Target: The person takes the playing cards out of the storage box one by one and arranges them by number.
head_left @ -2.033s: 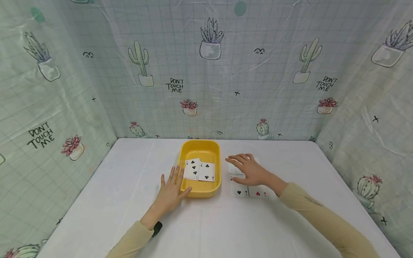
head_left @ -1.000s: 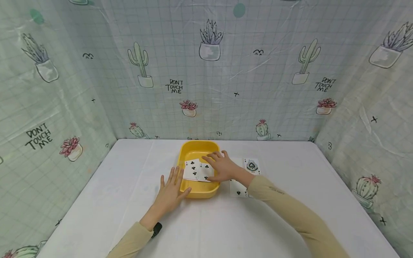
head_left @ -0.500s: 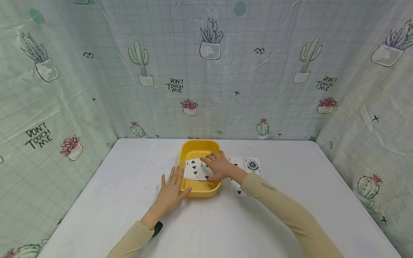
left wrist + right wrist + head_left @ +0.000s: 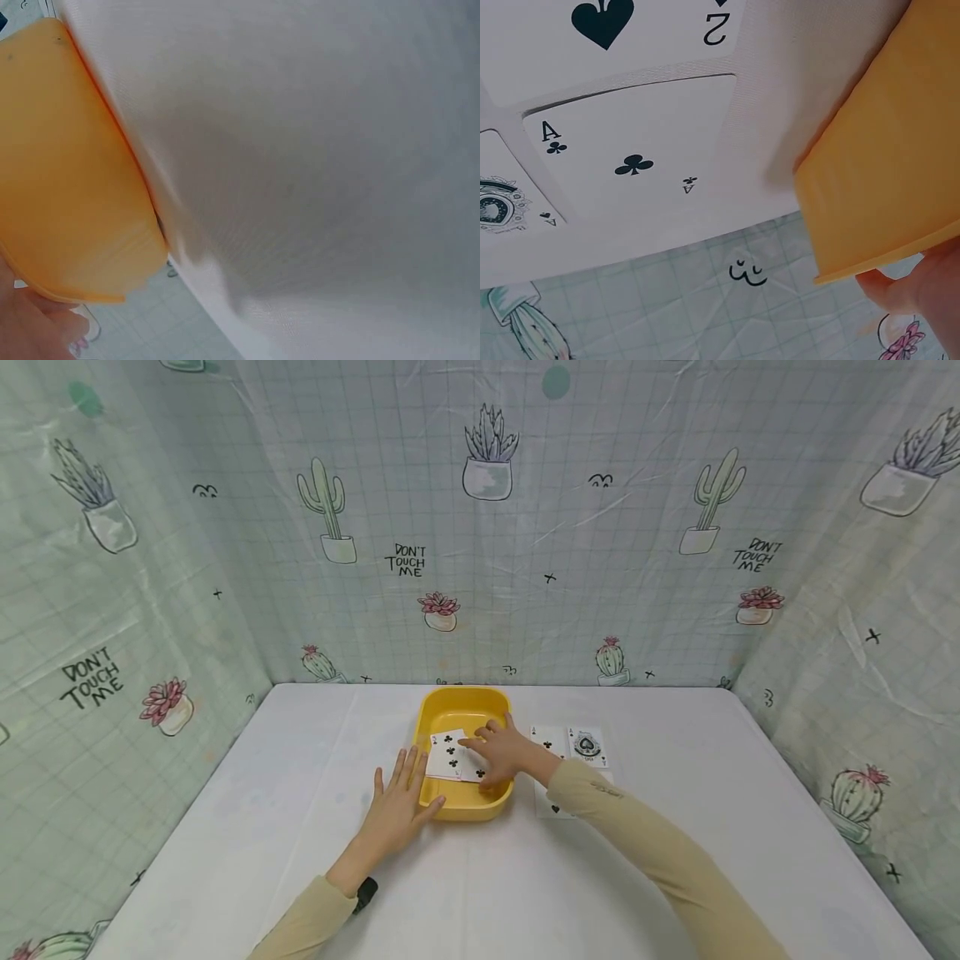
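Head view: two club cards face up in a yellow tray, a hand on either side.

The left club card (image 4: 447, 756) and right club card (image 4: 471, 770) lie flat inside the yellow tray (image 4: 465, 814), the right one partly under the right hand (image 4: 504, 757). That hand bends its spread fingers over the card (whether they pinch it I cannot tell). The left hand (image 4: 393, 817), fingers straight and spread, rests along the tray's left rim, gripping nothing, probably to steady it. Just right of the tray, the ace of clubs (image 4: 630, 150), ace of spades (image 4: 587, 747) and two of spades (image 4: 652, 56) lie face up on the white bench (image 4: 465, 893), apparently spread so each can be read. Beyond hangs a cactus-print cloth (image 4: 510, 543).
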Available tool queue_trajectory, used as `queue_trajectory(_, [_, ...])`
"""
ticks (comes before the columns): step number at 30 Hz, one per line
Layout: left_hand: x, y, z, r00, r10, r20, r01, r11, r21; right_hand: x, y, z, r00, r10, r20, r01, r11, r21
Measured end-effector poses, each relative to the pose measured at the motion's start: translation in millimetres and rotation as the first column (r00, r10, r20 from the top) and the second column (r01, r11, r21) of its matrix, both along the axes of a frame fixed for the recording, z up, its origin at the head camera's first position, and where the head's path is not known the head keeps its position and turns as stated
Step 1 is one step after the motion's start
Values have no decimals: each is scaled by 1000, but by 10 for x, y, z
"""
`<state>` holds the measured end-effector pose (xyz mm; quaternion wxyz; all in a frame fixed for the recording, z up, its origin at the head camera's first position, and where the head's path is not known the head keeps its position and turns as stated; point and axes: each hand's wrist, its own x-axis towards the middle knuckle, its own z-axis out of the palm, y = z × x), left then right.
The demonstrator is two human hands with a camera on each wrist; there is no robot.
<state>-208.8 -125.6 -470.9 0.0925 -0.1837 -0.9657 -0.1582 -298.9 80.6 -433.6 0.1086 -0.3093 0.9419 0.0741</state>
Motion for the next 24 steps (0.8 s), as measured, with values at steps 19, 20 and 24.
queue_trajectory(19, [20,9,15,1000,7,24,-7,1000,-12,-75,-64,-92,1000,-23,17,21,997,74])
queue_trajectory(20, [20,8,13,1000,6,23,-6,1000,-7,-70,-65,-87,1000,-20,12,19,997,73])
queue_trajectory(24, [21,7,14,1000,5,26,-5,1000,3,-56,-68,-81,1000,-14,-14,15,998,63])
